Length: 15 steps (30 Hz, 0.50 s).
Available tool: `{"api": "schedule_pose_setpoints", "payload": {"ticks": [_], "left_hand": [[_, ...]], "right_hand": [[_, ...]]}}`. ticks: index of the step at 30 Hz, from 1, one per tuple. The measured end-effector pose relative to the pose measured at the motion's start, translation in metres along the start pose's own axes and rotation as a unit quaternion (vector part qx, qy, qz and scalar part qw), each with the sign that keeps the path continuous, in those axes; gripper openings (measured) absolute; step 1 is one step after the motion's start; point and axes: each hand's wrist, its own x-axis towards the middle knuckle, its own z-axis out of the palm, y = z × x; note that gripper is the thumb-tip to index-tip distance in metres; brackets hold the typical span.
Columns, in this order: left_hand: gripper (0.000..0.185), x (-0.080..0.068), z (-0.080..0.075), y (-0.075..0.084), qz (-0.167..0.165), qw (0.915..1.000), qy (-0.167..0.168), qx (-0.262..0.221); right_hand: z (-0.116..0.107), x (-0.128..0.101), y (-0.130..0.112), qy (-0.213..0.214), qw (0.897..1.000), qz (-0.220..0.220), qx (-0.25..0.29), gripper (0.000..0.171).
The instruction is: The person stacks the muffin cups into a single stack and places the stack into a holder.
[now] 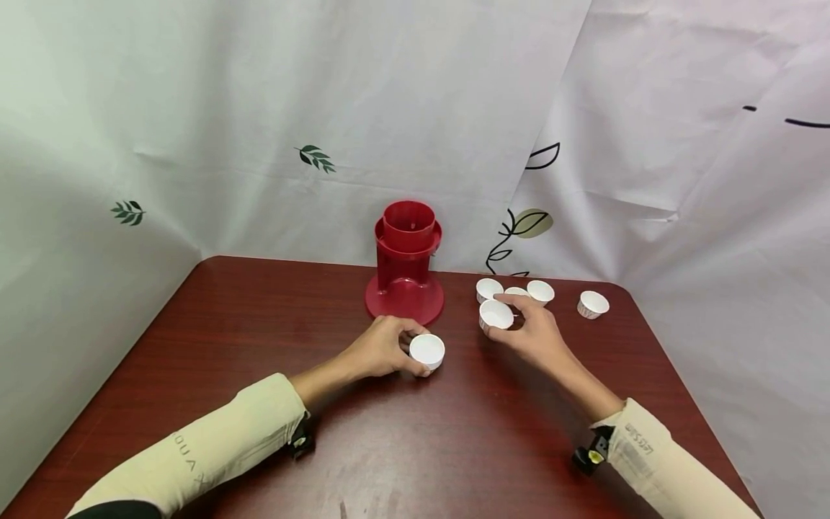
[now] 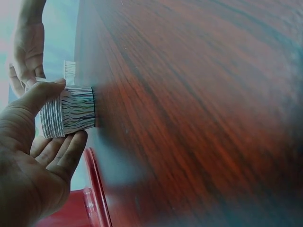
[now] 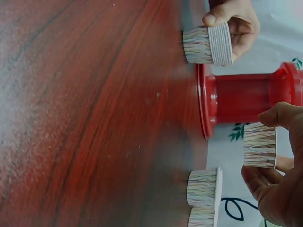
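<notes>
My left hand point(image 1: 389, 348) had its fingers and thumb curled round a stack point(image 1: 426, 351) of white paper cups, just below the centre of the head frame. The stack stood upright, mouth up, with several rims nested together at the top and wavy lines printed on its side. Its base was down at the tabletop point(image 1: 402, 447), though I could not tell whether it touched.

My right hand point(image 1: 541, 335) pinched a single cup point(image 1: 496, 315) between thumb and fingers, a little right of the centre and higher in the frame than the stack. I held that cup upright and clear of the tabletop, near the stack but apart from it.

Just beyond my right fingers stood three more cups point(image 1: 489, 290) close together, the middle one partly hidden. Another, the lone cup point(image 1: 593, 305), stood upright to the right of them, near the back right corner of the tabletop.

A red stand point(image 1: 407, 288) with a round base and a tube on top rose behind the stack, at the middle of the frame. Behind everything hung a white cloth point(image 1: 421, 94) printed with leaves. My pale sleeves point(image 1: 220, 432) came in from the lower left and lower right.
</notes>
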Motion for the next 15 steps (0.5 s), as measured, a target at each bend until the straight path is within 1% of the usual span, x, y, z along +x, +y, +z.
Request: {"api": "schedule_pose_setpoints", "payload": {"ticks": [4, 9, 15], "left_hand": [[0.051, -0.001, 0.0, 0.001, -0.003, 1.0, 0.002, -0.003], [0.051, 0.0, 0.001, 0.001, -0.003, 1.0, 0.003, -0.006], [0.051, 0.0, 0.002, 0.001, -0.005, 0.9997, 0.002, -0.022]], "right_hand": [[0.005, 0.0, -0.002, 0.002, 1.0, -0.012, 0.002, 0.062], [0.013, 0.001, -0.006, -0.004, 1.0, -0.025, 0.013, 0.061], [0.023, 0.002, -0.015, -0.013, 0.999, -0.03, 0.026, 0.062]]}}
